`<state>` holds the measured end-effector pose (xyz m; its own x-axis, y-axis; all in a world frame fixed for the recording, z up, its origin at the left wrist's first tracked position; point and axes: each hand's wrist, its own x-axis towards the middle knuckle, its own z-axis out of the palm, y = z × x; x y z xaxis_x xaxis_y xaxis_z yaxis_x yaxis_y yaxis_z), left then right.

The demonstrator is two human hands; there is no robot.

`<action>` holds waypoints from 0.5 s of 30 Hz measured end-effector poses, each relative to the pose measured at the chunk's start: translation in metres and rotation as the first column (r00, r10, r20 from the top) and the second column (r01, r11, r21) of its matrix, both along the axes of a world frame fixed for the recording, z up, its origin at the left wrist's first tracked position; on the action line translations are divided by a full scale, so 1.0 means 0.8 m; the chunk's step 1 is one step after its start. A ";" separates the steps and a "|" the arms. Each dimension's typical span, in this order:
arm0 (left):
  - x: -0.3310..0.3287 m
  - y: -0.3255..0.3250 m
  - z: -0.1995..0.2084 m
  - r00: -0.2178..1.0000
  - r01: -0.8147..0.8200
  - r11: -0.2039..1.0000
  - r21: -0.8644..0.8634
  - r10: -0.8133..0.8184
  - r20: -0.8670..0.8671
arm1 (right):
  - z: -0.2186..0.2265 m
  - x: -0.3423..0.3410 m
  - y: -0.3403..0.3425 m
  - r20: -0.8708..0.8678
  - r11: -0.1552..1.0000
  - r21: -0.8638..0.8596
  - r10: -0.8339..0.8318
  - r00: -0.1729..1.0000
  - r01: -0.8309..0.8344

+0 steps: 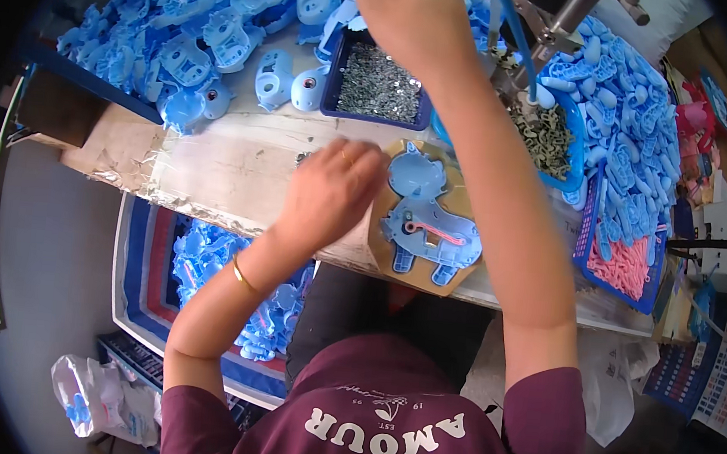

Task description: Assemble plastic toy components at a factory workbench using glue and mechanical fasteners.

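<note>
Fingertips of right hand (pixel 416 15) cut off

Blue toy shell (pixel 427 218) flat on jig (pixel 462 281)

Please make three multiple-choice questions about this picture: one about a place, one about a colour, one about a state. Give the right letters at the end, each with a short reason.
1. Where does the blue toy body half lie?
A. on the tan wooden jig
B. in the screw tray
C. on the floor

2. What colour is the thin lever set on that toy body half?
A. green
B. pink
C. black

3. How is the left hand placed?
A. raised far above the table
B. low at the workbench, beside the jig
C. inside the bag of parts under the table

Answers:
1 A: the piece sits within the outline of the wooden jig at the front edge of the workbench.
2 B: the lever is pink against the blue plastic.
3 B: the left hand is down beside the jig's left side, while the right hand reaches up past the dark blue screw tray.
</note>
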<state>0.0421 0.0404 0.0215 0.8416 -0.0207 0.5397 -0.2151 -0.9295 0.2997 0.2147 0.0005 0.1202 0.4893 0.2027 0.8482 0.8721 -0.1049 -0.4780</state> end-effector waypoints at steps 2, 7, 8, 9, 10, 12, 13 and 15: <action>0.018 0.043 -0.004 0.990 -0.135 0.984 0.116 0.139 -0.028 | 0.049 -0.054 -0.013 -0.249 0.983 -0.103 0.124 0.961 -0.153; 0.102 0.096 -0.007 0.936 -0.148 0.954 0.261 0.221 -0.275 | 0.066 -0.047 -0.036 -0.584 0.915 -0.107 0.258 0.769 -0.388; 0.120 0.093 -0.007 0.852 -0.108 0.948 0.301 0.244 -0.463 | 0.058 -0.043 -0.043 -0.607 0.892 -0.091 0.302 0.735 -0.442; 0.137 0.084 -0.010 0.856 -0.104 0.951 0.291 0.234 -0.462 | 0.057 -0.047 -0.052 -0.607 0.894 -0.102 0.292 0.739 -0.437; 0.150 0.077 -0.012 0.828 -0.132 0.959 0.252 0.246 -0.503 | 0.057 -0.057 -0.060 -0.615 0.900 -0.153 0.237 0.752 -0.409; 0.175 0.092 -0.038 0.801 -0.170 0.962 0.214 0.261 -0.539 | 0.047 -0.056 -0.068 -0.615 0.899 -0.207 0.186 0.766 -0.385; 0.187 0.118 -0.079 0.873 -0.152 0.977 0.152 0.205 -0.443 | 0.027 -0.051 -0.068 -0.460 0.900 -0.213 0.251 0.852 -0.380; 0.198 0.118 -0.098 0.932 -0.098 0.992 0.079 0.119 -0.341 | 0.012 -0.044 -0.079 -0.372 0.897 -0.207 0.297 0.879 -0.391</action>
